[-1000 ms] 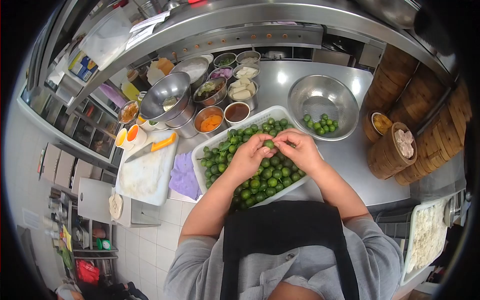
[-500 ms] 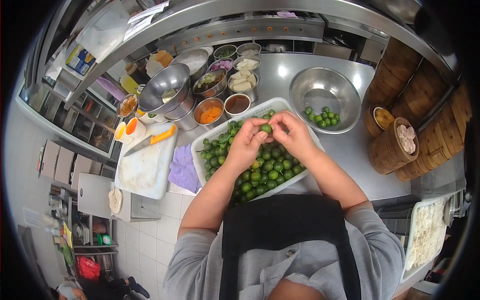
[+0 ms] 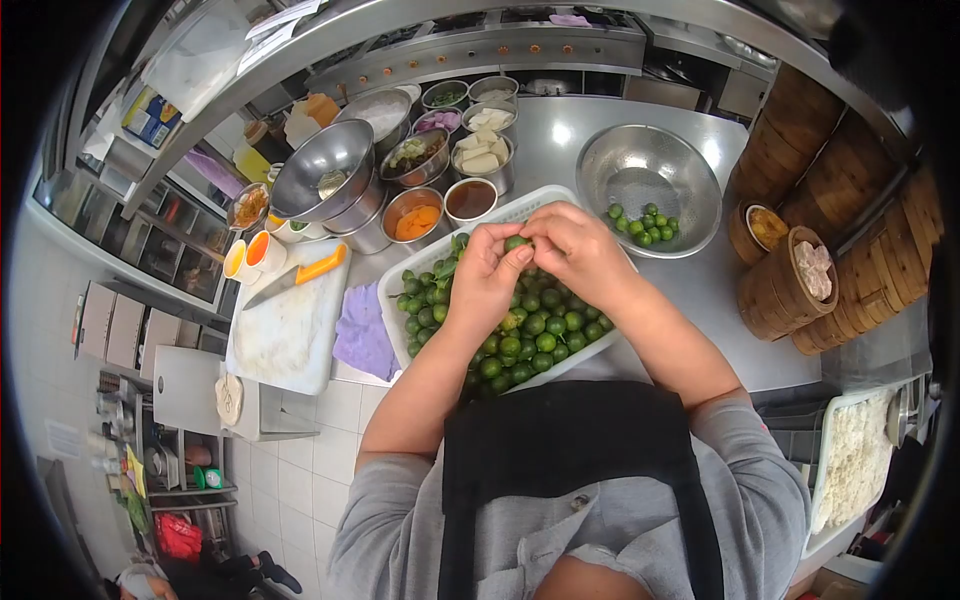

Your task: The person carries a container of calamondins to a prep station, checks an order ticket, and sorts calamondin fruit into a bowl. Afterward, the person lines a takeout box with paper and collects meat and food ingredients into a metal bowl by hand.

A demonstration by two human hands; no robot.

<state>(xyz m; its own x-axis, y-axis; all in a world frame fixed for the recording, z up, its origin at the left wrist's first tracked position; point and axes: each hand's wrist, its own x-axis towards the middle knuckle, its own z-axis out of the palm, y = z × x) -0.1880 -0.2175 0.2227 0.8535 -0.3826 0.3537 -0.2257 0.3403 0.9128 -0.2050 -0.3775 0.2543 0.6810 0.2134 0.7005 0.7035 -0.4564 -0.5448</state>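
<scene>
Over a white basket (image 3: 390, 318) of small green citrus fruits (image 3: 520, 345), both hands meet. My left hand (image 3: 490, 275) is closed on one green fruit (image 3: 515, 243), held between thumb and fingers. My right hand (image 3: 570, 250) is closed at the same fruit, its fingertips pressed to the fruit's top and side. A perforated metal bowl (image 3: 690, 178) stands behind and to the right of the basket, with several green fruits (image 3: 645, 226) at its bottom.
Left of the basket lie a purple cloth (image 3: 364, 333) and a white cutting board (image 3: 280, 350) bearing an orange-handled knife (image 3: 322, 264). Metal containers of ingredients (image 3: 415, 217) stand behind. Bamboo steamers (image 3: 780, 290) are at the right. Part of another person (image 3: 145, 582) shows at lower left.
Both hands have moved slightly left with the fruit between them, and the right fingers now cover more of it. The whole view has shifted a little.
</scene>
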